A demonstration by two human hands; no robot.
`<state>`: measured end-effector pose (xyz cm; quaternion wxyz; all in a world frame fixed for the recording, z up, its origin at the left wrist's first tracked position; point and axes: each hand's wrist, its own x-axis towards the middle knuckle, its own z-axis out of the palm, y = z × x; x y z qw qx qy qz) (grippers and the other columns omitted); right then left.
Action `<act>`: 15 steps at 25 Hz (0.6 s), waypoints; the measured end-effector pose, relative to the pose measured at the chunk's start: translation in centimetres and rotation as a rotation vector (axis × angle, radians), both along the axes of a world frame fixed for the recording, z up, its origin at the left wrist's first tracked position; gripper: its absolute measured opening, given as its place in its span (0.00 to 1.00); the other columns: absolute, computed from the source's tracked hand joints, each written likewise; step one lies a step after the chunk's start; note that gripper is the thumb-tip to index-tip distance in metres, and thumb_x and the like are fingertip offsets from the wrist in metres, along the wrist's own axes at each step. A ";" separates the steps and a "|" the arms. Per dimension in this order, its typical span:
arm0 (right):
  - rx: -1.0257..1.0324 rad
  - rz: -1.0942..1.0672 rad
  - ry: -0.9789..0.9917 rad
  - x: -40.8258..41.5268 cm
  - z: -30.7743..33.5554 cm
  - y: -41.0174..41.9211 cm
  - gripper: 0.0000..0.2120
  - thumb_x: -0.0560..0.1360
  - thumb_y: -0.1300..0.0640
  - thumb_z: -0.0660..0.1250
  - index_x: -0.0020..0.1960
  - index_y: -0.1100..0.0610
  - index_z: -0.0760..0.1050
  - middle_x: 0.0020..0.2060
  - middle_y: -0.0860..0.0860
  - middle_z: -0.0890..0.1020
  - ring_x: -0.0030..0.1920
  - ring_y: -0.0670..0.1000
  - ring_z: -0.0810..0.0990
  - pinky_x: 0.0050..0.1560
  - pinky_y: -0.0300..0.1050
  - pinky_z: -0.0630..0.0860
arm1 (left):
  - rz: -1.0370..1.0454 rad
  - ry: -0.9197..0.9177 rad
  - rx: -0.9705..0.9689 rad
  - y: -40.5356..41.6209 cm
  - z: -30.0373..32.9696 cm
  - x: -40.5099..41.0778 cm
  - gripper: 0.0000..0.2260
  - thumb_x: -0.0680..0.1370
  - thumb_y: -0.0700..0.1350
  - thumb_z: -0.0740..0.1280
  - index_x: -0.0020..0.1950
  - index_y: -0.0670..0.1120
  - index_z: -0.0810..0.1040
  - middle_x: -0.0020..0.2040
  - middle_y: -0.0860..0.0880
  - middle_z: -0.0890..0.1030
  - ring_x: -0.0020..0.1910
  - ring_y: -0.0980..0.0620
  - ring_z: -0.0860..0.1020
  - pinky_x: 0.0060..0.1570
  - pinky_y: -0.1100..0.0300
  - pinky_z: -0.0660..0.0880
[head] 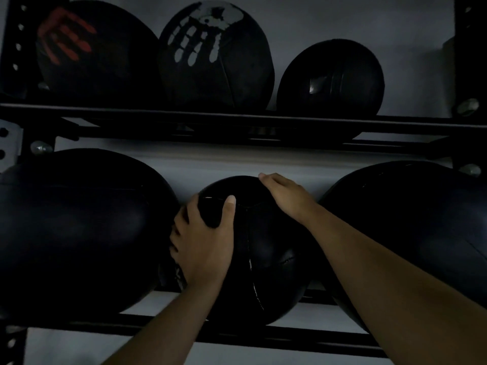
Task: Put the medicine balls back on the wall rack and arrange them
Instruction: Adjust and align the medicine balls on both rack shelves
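A small black medicine ball [266,248] sits in the middle of the lower shelf of the black wall rack [237,119]. My left hand [204,238] grips its left side, thumb across the front. My right hand [286,196] lies over its upper right, fingers curled behind the top. A large black ball [76,227] rests to its left and another large one [411,233] to its right. On the upper shelf stand a ball with a red handprint [92,51], one with a white handprint [213,56] and a smaller plain ball [332,80].
The rack's lower front rail [263,335] runs below the balls. Perforated black uprights [15,48] stand at the left and right [466,48] edges. A grey wall [342,19] lies behind the rack. The light is dim.
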<state>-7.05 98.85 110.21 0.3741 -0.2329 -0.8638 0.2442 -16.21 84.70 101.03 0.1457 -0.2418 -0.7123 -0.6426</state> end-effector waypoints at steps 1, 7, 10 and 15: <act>0.002 -0.022 0.021 -0.2 -0.2 0.1 0.27 0.79 0.28 0.51 0.67 0.41 0.76 0.66 0.48 0.80 0.66 0.53 0.77 0.60 0.49 0.69 | 0.013 0.027 0.005 0.3 -0.3 0.4 0.41 0.70 0.79 0.53 0.79 0.61 0.64 0.81 0.46 0.66 0.78 0.37 0.65 0.75 0.33 0.62; 0.061 -0.331 -0.064 -0.1 -1.5 -1.0 0.41 0.79 0.31 0.42 0.83 0.55 0.58 0.77 0.65 0.66 0.76 0.68 0.65 0.73 0.64 0.65 | -0.332 0.235 -0.067 -1.7 4.4 -5.6 0.21 0.79 0.66 0.64 0.68 0.59 0.80 0.66 0.53 0.81 0.69 0.49 0.78 0.70 0.50 0.73; 0.116 -0.156 -0.036 0.2 -0.9 -1.2 0.30 0.83 0.36 0.47 0.81 0.47 0.61 0.78 0.60 0.66 0.78 0.65 0.65 0.74 0.60 0.64 | -0.276 0.189 0.024 -1.2 2.5 -4.9 0.31 0.75 0.73 0.62 0.73 0.59 0.76 0.73 0.52 0.77 0.74 0.48 0.74 0.74 0.47 0.70; 0.071 -0.109 0.062 -0.1 -1.7 -1.4 0.28 0.81 0.31 0.48 0.75 0.39 0.68 0.74 0.57 0.73 0.74 0.63 0.71 0.75 0.61 0.67 | -0.212 0.230 -0.009 -0.6 1.0 -3.2 0.39 0.68 0.80 0.62 0.76 0.63 0.68 0.76 0.52 0.72 0.75 0.46 0.71 0.75 0.40 0.67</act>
